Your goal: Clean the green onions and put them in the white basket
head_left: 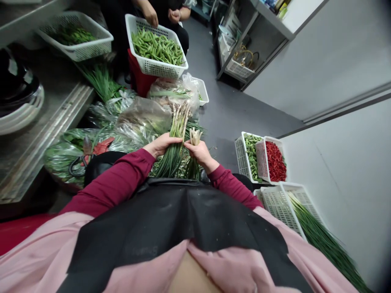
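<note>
My left hand (161,144) is closed round a long bunch of green scallions (178,126), its pale root ends pointing away from me. My right hand (200,152) grips a smaller bunch of scallions (194,136), whose white cut ends stick up above my fingers. Both hands are close together above my lap, over a black apron (171,215). The green stalks hang down between my knees.
Clear plastic bags of greens (143,118) lie ahead. A white basket of green pods (155,47) sits beyond, with another person's hands (151,16) at it. Baskets of green and red chillies (275,160) and cut scallions (320,236) stand right. A steel shelf (45,122) runs left.
</note>
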Action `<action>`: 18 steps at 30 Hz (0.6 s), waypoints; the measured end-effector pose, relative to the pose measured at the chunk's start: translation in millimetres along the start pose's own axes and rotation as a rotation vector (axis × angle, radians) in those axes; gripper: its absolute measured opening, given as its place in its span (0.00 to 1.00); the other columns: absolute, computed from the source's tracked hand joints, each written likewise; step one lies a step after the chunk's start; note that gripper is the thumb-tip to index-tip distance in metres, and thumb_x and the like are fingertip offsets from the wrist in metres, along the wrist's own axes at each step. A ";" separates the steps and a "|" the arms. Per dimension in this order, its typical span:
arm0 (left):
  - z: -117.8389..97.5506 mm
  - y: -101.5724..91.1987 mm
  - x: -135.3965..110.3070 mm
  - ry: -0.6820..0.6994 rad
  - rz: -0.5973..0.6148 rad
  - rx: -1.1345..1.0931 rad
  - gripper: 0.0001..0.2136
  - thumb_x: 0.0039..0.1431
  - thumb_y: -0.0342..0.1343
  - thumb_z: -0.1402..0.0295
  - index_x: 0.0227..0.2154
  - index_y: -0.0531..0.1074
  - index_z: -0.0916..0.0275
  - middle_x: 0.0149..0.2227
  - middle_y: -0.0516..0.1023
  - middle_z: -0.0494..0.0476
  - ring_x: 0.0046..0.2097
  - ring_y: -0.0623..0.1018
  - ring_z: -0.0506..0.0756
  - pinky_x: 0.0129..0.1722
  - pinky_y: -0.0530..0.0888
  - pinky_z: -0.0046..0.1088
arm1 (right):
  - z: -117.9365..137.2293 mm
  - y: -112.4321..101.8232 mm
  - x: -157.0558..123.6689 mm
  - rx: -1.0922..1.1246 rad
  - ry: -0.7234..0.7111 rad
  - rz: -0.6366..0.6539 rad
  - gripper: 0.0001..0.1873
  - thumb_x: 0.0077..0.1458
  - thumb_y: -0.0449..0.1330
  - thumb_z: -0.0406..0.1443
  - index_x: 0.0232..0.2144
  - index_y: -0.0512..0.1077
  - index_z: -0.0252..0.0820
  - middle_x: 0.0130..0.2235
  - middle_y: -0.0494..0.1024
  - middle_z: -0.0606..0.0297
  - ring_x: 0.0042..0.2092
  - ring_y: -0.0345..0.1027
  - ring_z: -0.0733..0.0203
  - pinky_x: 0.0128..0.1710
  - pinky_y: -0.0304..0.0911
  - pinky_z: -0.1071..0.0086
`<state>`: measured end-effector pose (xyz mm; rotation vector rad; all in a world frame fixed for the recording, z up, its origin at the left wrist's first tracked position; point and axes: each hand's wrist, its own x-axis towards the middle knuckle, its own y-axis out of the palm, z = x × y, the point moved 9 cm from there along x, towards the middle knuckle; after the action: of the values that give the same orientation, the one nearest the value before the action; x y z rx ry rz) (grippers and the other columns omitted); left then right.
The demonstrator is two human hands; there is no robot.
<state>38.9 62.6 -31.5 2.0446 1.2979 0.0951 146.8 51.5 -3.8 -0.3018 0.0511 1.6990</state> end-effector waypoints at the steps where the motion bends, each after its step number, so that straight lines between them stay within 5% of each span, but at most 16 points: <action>1: -1.8 -2.6 -0.7 0.008 -0.034 0.010 0.15 0.38 0.67 0.71 0.33 0.76 0.68 0.27 0.79 0.57 0.29 0.77 0.54 0.33 0.75 0.33 | -6.7 -2.1 -1.0 0.059 0.067 0.004 0.17 0.39 0.68 0.44 0.26 0.68 0.39 0.15 0.61 0.76 0.19 0.52 0.70 0.21 0.51 0.72; 8: -11.2 -11.1 -1.2 0.060 -0.110 0.157 0.12 0.35 0.67 0.73 0.27 0.74 0.68 0.23 0.76 0.54 0.26 0.75 0.52 0.31 0.73 0.31 | -8.3 -12.1 -8.7 0.297 0.085 0.011 0.19 0.39 0.67 0.44 0.28 0.65 0.41 0.16 0.57 0.79 0.16 0.47 0.74 0.17 0.45 0.74; 13: -44.7 -38.4 -9.6 0.258 -0.359 0.351 0.10 0.37 0.66 0.70 0.23 0.73 0.67 0.21 0.75 0.53 0.25 0.73 0.52 0.31 0.72 0.31 | -8.8 -39.3 -9.2 0.265 0.037 -0.219 0.18 0.41 0.67 0.43 0.26 0.61 0.43 0.17 0.57 0.79 0.16 0.47 0.74 0.15 0.46 0.75; 18: -31.7 8.2 -13.0 0.265 -0.147 0.447 0.15 0.36 0.67 0.68 0.30 0.76 0.69 0.31 0.80 0.58 0.34 0.77 0.56 0.41 0.72 0.34 | -5.4 -22.5 -11.1 0.180 0.016 -0.164 0.17 0.43 0.65 0.44 0.22 0.61 0.43 0.16 0.61 0.76 0.16 0.50 0.73 0.15 0.48 0.74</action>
<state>25.7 66.3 1.0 2.3556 1.7564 0.0079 171.0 43.1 -3.4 -0.1797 0.1848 1.5180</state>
